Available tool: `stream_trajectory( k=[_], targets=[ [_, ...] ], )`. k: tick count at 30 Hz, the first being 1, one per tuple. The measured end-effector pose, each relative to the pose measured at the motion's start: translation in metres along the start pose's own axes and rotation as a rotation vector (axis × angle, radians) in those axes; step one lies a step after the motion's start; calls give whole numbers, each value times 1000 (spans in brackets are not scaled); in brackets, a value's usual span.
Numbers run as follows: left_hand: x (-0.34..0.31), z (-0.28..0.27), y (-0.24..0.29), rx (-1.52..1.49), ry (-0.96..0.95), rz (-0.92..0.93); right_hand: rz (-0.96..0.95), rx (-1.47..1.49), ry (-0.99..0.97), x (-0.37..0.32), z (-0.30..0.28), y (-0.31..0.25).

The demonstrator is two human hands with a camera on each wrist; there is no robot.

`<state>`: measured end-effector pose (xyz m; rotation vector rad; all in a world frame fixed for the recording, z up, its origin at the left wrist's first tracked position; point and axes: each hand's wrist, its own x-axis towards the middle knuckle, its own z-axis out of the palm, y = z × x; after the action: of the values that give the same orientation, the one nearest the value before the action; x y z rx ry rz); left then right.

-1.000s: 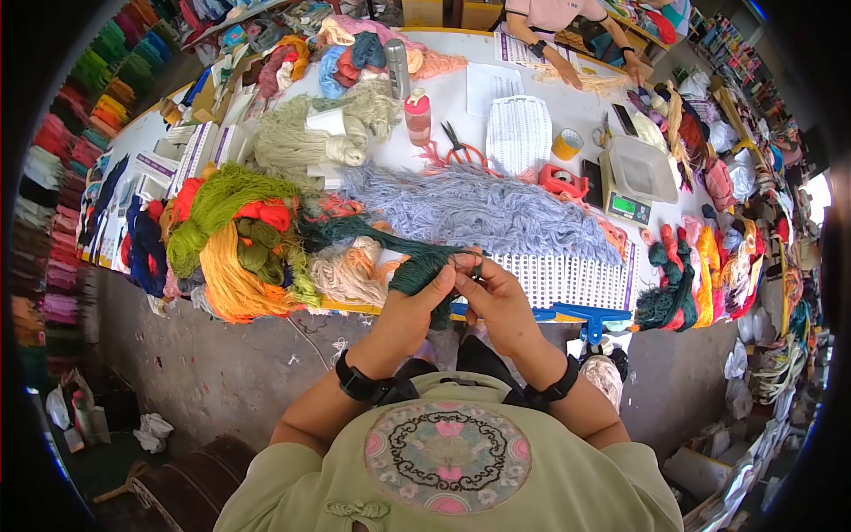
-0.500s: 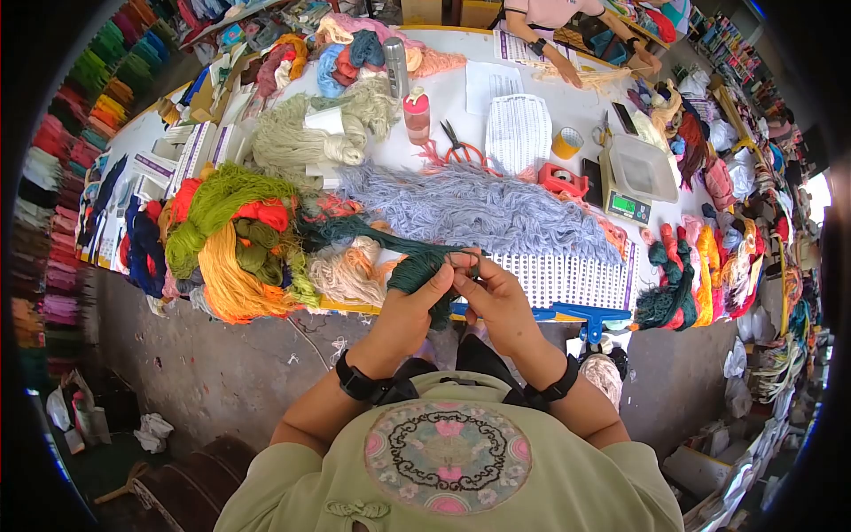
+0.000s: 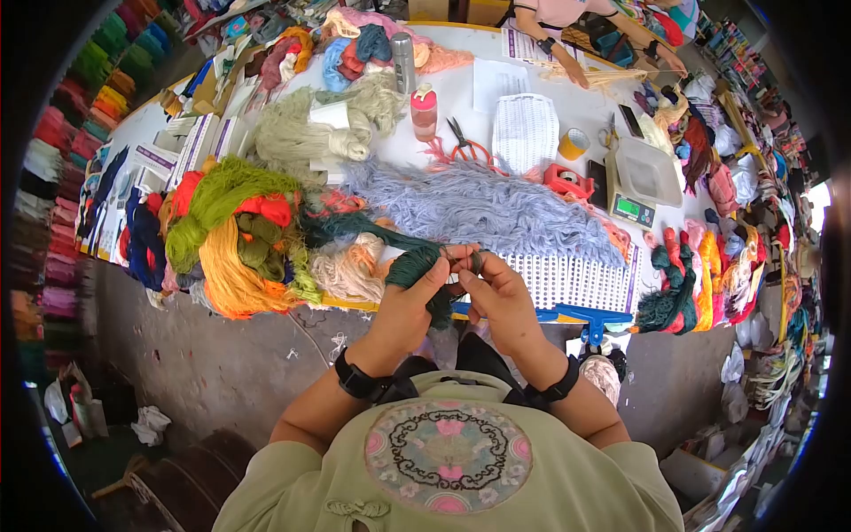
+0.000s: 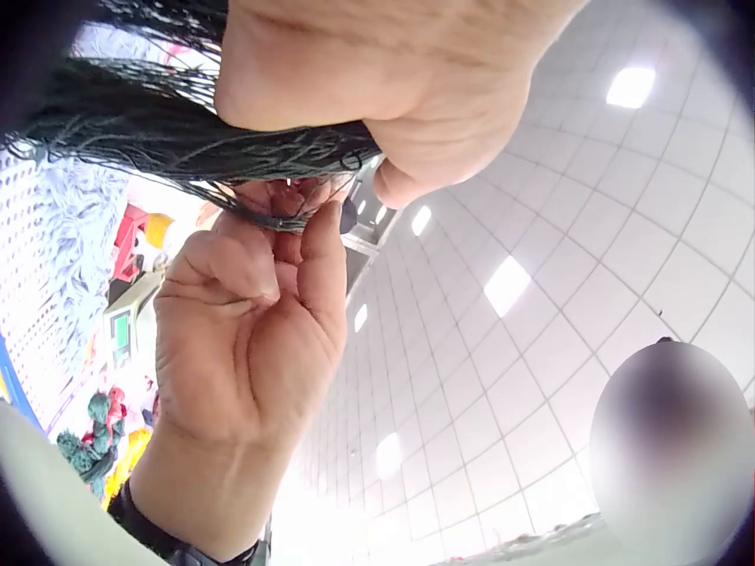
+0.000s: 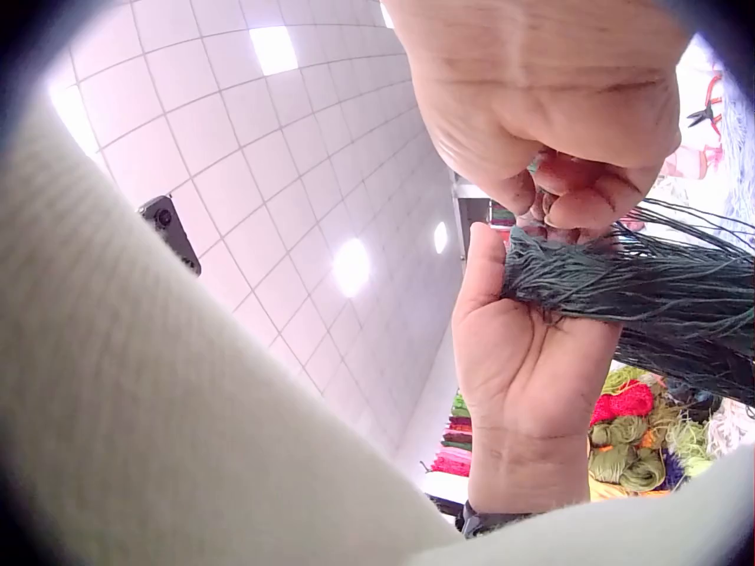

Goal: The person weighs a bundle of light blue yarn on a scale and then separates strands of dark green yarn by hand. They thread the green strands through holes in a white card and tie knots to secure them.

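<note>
Left hand (image 3: 403, 312): we grip the dark green yarn (image 3: 412, 267) over the table's (image 3: 454, 87) near edge.
Right hand (image 3: 503, 309): we pinch its strands.
Scale (image 3: 631, 210): lit green digits, too small for us to read.
Printed sheet (image 3: 525, 133): rows of marks, likewise illegible.

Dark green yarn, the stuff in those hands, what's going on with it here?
A person's left hand grips the dark green yarn while the right hand pinches strands at its end. The rest trails back onto the table, beside a heap of pale blue yarn. Across the table, someone else has their hands at some pale strands.
</note>
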<state>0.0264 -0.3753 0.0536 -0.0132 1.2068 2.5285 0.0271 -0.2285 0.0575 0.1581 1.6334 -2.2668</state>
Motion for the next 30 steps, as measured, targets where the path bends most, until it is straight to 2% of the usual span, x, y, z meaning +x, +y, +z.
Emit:
stream_trajectory(
  k=[15, 20, 30],
  targets=[
    [-15, -4, 10, -57, -4, 19, -9, -13, -38, -11, 10, 4],
    [-23, -8, 12, -62, -27, 29, -68, -14, -92, -21, 17, 9],
    [-32, 1, 9, -94, -113, 13, -76, -12, 14, -45, 19, 0]
  ],
)
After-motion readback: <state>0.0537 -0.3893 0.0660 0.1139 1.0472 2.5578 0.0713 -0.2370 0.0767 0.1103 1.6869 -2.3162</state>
